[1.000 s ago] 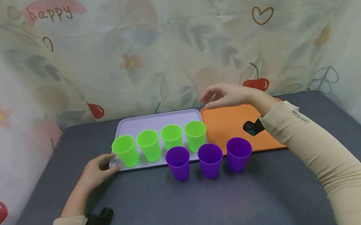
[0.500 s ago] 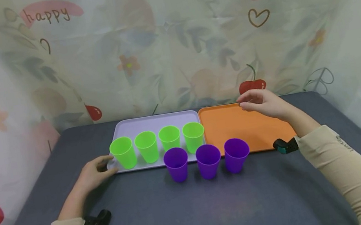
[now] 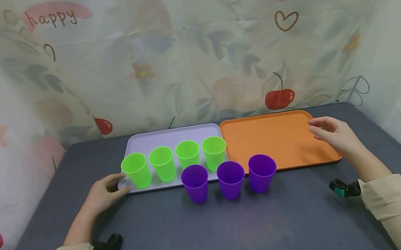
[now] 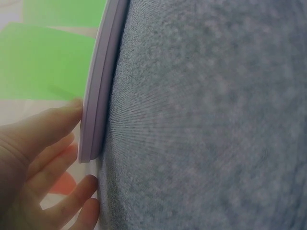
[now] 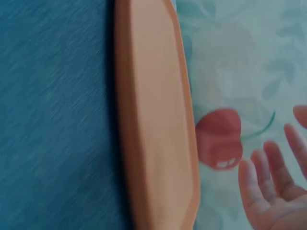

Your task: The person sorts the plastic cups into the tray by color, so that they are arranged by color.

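My left hand [image 3: 104, 196] rests at the front left corner of the lilac tray [image 3: 176, 134], beside the leftmost green cup [image 3: 138, 173]. In the left wrist view, the thumb [image 4: 57, 120] touches the tray's rim, and the loosely bent other fingers lie past its end. Several green cups stand upright in a row on this tray. My right hand [image 3: 335, 135] hovers at the right edge of the orange tray [image 3: 269, 133], its fingers loosely bent and holding nothing. The right wrist view shows those fingers [image 5: 261, 175] spread.
Three purple cups stand upright along the front of the trays: a left one [image 3: 197, 187], a middle one [image 3: 231, 184] and a right one [image 3: 262, 176]. Both trays lie side by side on a dark grey table [image 3: 219, 237]. A patterned curtain [image 3: 189, 56] hangs behind.
My right hand has swung right and toward me, from above where the trays meet to the orange tray's right edge. The left hand keeps its place; the cups stay put.
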Demonstrator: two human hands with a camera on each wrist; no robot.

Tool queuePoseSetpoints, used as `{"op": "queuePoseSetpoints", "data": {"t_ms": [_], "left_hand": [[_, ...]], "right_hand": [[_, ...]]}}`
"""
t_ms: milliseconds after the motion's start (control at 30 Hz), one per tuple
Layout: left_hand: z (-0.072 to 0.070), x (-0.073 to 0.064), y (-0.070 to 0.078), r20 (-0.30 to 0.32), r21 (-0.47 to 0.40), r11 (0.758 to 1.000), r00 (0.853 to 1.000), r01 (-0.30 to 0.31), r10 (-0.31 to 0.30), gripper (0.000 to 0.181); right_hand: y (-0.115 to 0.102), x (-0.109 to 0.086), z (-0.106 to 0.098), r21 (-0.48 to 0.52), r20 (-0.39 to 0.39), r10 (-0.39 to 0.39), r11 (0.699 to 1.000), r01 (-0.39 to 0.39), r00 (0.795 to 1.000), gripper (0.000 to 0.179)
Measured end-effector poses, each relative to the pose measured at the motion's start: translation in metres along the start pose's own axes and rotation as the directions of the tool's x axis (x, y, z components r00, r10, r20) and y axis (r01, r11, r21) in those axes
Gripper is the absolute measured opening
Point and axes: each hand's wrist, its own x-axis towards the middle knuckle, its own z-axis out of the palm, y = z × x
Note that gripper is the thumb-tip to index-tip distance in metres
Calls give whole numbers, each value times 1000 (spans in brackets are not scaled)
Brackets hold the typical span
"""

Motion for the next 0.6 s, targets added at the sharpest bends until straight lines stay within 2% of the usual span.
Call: {"op": "queuePoseSetpoints", "data": {"t_ms": [100, 167, 367, 467, 600], "left_hand": [[0, 0, 0, -1, -2, 1000, 1000, -2, 2, 52], [0, -1, 1, -1, 0, 1000, 1000, -3, 3, 52], [0, -1, 3, 0, 5, 1000, 1000, 4, -4, 53], [0, -1, 3, -1, 5, 1000, 1000, 5, -5, 53], [0, -1, 1, 1, 6, 1000, 1000, 4, -4, 53]], "right_hand": [[11, -8, -5, 9, -43, 57, 998, -56, 997, 33], [18, -13, -8, 5, -61, 80, 997, -79, 995, 34], [35, -20, -15, -65, -97, 163, 983, -170, 982, 64], [42, -20, -16, -61, -78, 209, 975, -214, 975, 70], [52, -20, -19, -77, 1, 233, 970, -233, 972, 75]]}}
